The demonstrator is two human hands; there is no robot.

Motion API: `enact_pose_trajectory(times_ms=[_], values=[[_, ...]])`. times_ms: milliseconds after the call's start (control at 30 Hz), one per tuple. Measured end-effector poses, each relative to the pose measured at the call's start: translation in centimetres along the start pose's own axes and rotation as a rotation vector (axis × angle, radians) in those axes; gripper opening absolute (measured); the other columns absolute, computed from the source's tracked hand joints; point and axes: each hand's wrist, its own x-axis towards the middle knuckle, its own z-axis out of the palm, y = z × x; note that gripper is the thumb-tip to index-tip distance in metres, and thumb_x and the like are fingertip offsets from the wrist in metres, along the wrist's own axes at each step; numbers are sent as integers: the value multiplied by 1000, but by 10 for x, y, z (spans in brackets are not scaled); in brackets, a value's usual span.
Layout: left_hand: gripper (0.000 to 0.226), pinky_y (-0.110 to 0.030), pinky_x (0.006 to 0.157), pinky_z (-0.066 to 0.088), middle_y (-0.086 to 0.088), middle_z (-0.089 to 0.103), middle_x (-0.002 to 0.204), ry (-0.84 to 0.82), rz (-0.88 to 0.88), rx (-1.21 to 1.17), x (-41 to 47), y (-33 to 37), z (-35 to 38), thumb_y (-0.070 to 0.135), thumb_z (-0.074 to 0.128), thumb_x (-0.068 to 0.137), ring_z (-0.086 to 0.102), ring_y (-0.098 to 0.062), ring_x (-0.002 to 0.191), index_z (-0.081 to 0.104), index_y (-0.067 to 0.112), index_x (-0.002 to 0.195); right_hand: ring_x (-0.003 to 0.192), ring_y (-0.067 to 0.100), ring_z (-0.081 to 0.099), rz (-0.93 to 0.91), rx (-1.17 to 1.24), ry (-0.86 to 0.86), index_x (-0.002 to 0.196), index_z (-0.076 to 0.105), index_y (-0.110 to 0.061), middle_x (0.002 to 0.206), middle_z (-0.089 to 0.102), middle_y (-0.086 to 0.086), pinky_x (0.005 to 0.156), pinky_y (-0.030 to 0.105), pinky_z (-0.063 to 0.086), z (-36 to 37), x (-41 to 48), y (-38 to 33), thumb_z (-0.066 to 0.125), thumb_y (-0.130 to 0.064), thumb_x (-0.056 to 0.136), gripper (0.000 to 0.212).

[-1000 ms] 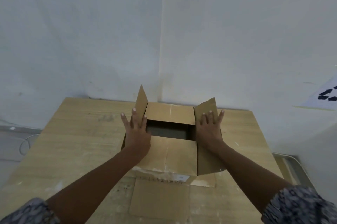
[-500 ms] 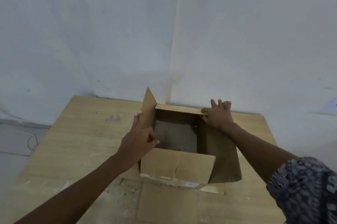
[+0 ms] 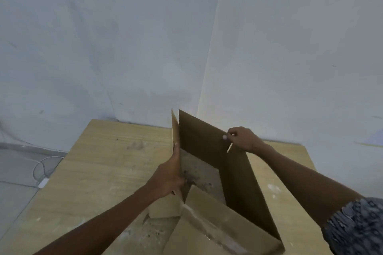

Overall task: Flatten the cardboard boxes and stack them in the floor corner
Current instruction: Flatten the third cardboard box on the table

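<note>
A brown cardboard box (image 3: 238, 173) stands open at top and bottom on a light wooden table (image 3: 99, 171), skewed into a slanted diamond shape. Through its open middle I see the scuffed table top. My left hand (image 3: 169, 178) grips the box's left wall, thumb inside and fingers outside. My right hand (image 3: 241, 138) pinches the top edge of the far wall near its right corner. A loose flap (image 3: 219, 232) of the box lies folded outward toward me at the bottom of the view.
The table sits in a corner between two white walls (image 3: 145, 36). On the grey floor (image 3: 14, 176) at the left lie a white cable and a small adapter (image 3: 42, 183). The table's left edge runs diagonally past the floor.
The box's flaps have been opened and its walls pushed from square into a slanted shape. My right hand has gone from lying on the right flap to gripping the far wall's top edge.
</note>
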Motion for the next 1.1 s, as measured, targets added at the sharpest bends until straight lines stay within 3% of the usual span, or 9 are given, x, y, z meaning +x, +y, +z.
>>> enact_pose_trajectory(times_ms=[167,267,367,500,633,800,867,933,1100], values=[[82,-44,80,59,-8,36,154,80,-11,-216,19,16,8,39,47,99,56,-35,121,-20,50,145,71,24,70,13,213,-34,90,64,-18,87,72,5,56,33,58,31,-25,-48,49,-46,97,33],[73,-49,77,59,-11,35,154,60,-95,-363,30,30,11,56,32,98,56,-40,118,-28,53,140,74,22,69,64,303,-43,93,62,-14,88,70,6,62,43,62,50,-39,-70,41,-51,98,42],[66,-51,77,59,-5,50,141,25,-172,-544,38,31,11,59,29,98,65,-36,103,-2,39,152,69,26,71,147,586,-88,98,61,-10,92,68,10,48,35,57,59,-50,-85,47,-55,95,48],[48,-51,81,58,2,61,126,33,-165,-694,37,23,15,57,27,99,69,-29,93,50,31,132,65,21,64,109,351,-28,93,53,-11,90,63,8,44,30,53,70,-46,-93,58,-36,92,25],[36,-47,78,60,10,57,129,50,-144,-697,36,14,18,47,29,103,68,-26,99,43,38,135,81,25,62,157,144,70,110,49,-10,100,64,9,71,41,56,83,-46,-107,46,-21,96,18],[48,-47,78,60,4,64,126,2,-166,-725,35,8,16,56,29,100,69,-24,100,60,32,126,92,27,64,10,140,144,132,30,-13,122,53,12,68,40,59,108,-52,-118,52,-10,96,42],[48,-46,78,60,4,66,123,-4,-189,-799,36,6,13,56,29,100,70,-25,98,60,30,127,87,15,65,18,314,138,136,32,-18,119,54,1,57,27,56,106,-59,-124,40,-19,103,34],[49,-47,80,59,2,68,121,-26,-209,-863,36,1,13,58,29,99,70,-25,100,59,32,127,93,20,64,37,398,143,132,38,-20,116,58,4,62,29,55,103,-63,-129,34,-26,104,29],[47,-40,81,57,0,67,118,48,-190,-741,33,-13,21,59,26,99,65,-25,105,59,36,123,82,20,60,-13,256,200,130,38,-10,110,63,13,59,27,48,85,-64,-142,43,-10,96,34]])
